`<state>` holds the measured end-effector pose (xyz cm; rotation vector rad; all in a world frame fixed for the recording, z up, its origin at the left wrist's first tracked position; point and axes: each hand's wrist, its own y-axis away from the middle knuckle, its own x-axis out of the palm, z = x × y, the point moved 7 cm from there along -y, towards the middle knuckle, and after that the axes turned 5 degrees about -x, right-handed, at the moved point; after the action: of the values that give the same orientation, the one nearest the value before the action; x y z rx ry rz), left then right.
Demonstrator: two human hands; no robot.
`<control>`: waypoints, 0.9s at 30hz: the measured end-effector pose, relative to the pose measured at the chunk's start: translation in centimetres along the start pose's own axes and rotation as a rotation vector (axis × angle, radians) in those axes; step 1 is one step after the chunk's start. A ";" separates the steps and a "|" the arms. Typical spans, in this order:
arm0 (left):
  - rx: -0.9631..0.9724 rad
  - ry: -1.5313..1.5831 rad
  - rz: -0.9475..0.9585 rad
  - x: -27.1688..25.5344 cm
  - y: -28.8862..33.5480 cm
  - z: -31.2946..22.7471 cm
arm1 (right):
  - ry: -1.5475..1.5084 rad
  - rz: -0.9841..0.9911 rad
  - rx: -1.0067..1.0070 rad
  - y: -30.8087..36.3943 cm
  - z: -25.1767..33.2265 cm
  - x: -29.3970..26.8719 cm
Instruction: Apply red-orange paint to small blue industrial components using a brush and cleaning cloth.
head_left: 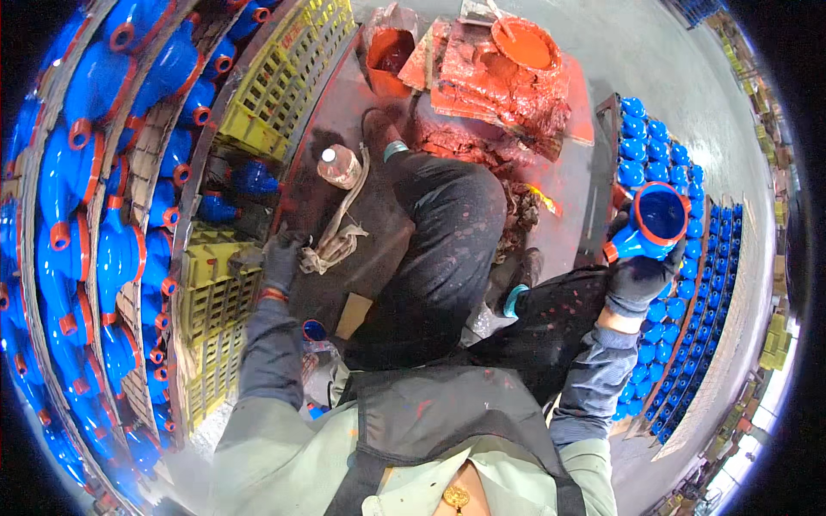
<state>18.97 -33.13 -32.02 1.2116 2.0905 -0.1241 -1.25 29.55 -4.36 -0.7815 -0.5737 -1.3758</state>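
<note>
In my right gloved hand [641, 279] is a blue cast pipe fitting [632, 245] with a wide round mouth and red-painted rims. The fingers wrap its lower side, and the mouth faces up. My left gloved hand [282, 262] is low at the left, beside the yellow plastic crate [213, 275] and close to a knotted pale rope [331, 249]. Nothing shows in it, and its fingers look loosely apart, though partly dark. Ahead of my knees, a tub of red paint [525, 45] rests on a paint-caked board [499, 86].
Racks of blue fittings [120, 258] with red rims line the left. More blue fittings [658, 155] stand in rows at the right. A red-stained bucket [389, 60] is by my foot, and a plastic bottle [339, 166] stands near the rope. Another yellow crate [280, 77] is farther ahead.
</note>
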 end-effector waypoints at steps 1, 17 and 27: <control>0.178 -0.182 0.002 2.0 0.1 1.4 | -0.019 -0.058 0.009 0.5 -0.3 -0.8; -0.542 -0.617 0.577 18.5 -6.9 11.7 | 0.286 -0.408 -0.066 2.1 1.1 -2.3; 0.160 0.493 0.440 12.3 -1.5 -0.2 | 0.316 -0.411 -0.090 2.0 0.9 -2.4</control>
<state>13.83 -24.97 -39.85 1.9255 2.1803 0.2367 0.49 31.85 -5.91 -0.5156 -0.4384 -1.8734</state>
